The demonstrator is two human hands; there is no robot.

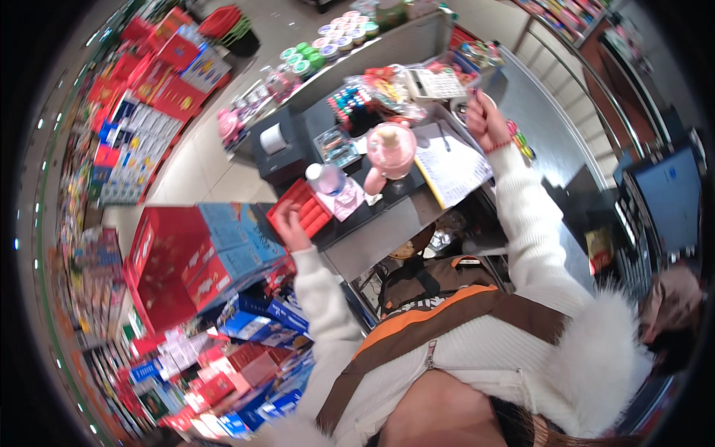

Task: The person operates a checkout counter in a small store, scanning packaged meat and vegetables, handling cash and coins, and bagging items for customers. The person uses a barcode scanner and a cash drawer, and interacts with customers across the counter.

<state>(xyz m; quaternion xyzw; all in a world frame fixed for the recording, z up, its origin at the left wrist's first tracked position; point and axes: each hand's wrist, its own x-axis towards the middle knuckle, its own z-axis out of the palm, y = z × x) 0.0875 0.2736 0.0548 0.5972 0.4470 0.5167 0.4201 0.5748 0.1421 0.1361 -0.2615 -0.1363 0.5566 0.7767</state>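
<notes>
My left hand (292, 228) rests at the near left edge of a red compartmented tray (314, 211), fingers over its rim; whether they grip it is unclear. Beside the tray are a bottle with a white cap (325, 177) and a pink cloth or packet (347, 202). My right hand (486, 120) is raised at the right, above the edge of a round white container (459, 109), its fingers curled; a small dark thing seems to be at the fingertips, too blurred to name. Between my hands stand a pink lidded cup (391, 150) and written sheets of paper (453, 167) with a pen (444, 138).
A black receipt printer (279, 145), a white calculator (435, 84) and packaged sweets (391, 89) crowd the counter's far side. Small tubs (329, 50) line the raised ledge. A large red box (173, 268) stands at left. A monitor (667, 195) is at right.
</notes>
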